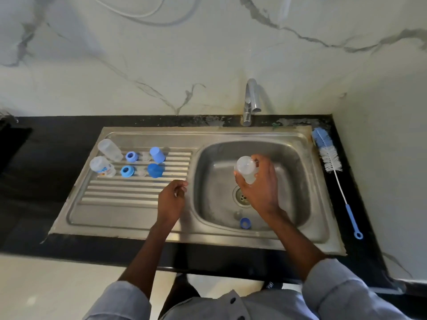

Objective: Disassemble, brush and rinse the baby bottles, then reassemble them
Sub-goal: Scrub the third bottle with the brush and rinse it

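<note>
Right grip [258, 181] clamped on a clear bottle [246, 168], held tilted over the sink [208, 162], above the drain [242, 197]. Fingers wrapped around the bottle body, thumb on the near side. Left grip [172, 199] loosely curled, holding nothing, hovering over the drainboard edge, to the left of the right grip.

Nearer than the right grip, on the sink floor: a blue ring [245, 223] and, just beside it, a small clear part [237, 214], too blurred to tell more.

Far left of the left grip, on the drainboard, in two rows: two more bottles [109, 150] [102, 166], two blue rings [131, 156] [127, 171], two clear nipples [145, 155] [141, 172] and two blue caps [157, 154] [155, 170].

Right of the right grip, on the black bench [46, 146], beside the sink rim: a brush [328, 155] with a blue handle. Behind the right grip, the tap [250, 101].
</note>
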Motion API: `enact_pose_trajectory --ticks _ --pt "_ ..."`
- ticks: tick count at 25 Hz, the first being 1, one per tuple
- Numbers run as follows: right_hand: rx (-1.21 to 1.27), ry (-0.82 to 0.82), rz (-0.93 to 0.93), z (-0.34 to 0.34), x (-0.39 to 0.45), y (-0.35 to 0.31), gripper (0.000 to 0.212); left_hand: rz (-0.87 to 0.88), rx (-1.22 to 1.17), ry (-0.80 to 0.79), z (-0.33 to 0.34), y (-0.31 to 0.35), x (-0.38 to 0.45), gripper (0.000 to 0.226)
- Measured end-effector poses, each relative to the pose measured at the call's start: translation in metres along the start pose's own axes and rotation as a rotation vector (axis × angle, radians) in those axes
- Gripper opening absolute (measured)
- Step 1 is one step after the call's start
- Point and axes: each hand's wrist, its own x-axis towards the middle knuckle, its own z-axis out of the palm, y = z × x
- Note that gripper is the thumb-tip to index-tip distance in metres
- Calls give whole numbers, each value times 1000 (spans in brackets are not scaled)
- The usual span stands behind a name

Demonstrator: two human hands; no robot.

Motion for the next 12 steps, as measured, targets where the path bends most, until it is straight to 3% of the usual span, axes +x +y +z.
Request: enact_pose_trajectory --ticks 5,8,12 --pt "153 28 75 54 -21 -57 58 20 56 52 -68 -60 13 22" --pt "299 -62 90 111 -45 -109 58 67 135 62 -123 -112 28 19" --pt "334 -196 118 197 -79 -171 60 98 211 97 -204 -171 46 34"
